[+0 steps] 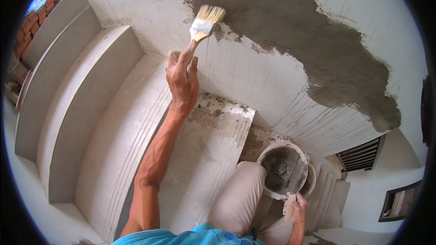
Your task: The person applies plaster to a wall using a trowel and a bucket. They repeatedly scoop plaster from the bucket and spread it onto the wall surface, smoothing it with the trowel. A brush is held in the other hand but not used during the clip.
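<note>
My left hand (183, 79) is stretched out toward the wall, its fingers closed round the handle of a flat paintbrush (200, 28). The brush has pale bristles and a whitish ferrule. Its bristles are at the left end of a wet grey cement patch (290, 22); whether they touch the wall I cannot tell. Low on the right, my right hand (296, 211) is closed on a pale-handled tool (289, 208) at the rim of a bucket (264, 153). Grey mortar (282, 165) lies in the bucket. The tool's far end is not clear.
Curved concrete steps (97, 86) rise on the left, with orange bricks (32, 27) beyond. A stained step (204, 140) lies below my left arm. A second bucket (310, 181) sits behind the first. More stairs (324, 195) descend at right, near a dark vent grille (361, 154).
</note>
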`<state>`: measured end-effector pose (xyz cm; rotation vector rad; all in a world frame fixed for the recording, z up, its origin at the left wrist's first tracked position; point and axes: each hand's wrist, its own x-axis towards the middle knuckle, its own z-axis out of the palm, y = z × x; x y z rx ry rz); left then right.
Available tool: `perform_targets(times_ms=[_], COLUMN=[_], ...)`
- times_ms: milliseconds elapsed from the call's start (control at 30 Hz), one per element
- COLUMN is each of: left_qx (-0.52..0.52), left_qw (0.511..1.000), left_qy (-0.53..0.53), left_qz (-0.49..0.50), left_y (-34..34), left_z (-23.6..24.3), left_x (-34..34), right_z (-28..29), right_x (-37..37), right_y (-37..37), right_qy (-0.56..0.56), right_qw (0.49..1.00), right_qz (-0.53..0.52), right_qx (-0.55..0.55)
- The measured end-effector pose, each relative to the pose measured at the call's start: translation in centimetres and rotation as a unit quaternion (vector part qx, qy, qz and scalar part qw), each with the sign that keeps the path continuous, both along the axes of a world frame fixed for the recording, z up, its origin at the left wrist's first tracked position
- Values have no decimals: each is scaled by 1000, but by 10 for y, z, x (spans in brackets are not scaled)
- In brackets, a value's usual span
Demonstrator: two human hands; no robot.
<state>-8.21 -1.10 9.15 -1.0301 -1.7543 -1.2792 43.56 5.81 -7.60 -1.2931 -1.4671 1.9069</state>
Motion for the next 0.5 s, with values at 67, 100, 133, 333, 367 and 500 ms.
perform_targets(times_ms=[67,100,133,333,367,500], left_qx=[18,27,32,-25,-44,-62], left_qw=[999,998,997,993,992,992], left_qy=[39,60,71,118,114,108], left_qz=[0,-1,-5,8,16,-22], left_y=[7,12,16,35,31,15], left_z=[20,29,36,31,26,10], left_x=[0,-1,-2,-12,-9,-2], right_z=[3,4,4,-3,-4,-10], right_x=[-3,-4,-4,-4,-3,2], right_y=[1,1,2,3,3,4], right_qy=[7,11,7,10,12,22], right_qw=[1000,1000,1000,1000,1000,1000], right_qz=[4,6,7,12,15,10], right_qx=[7,11,5,-5,-8,-12])
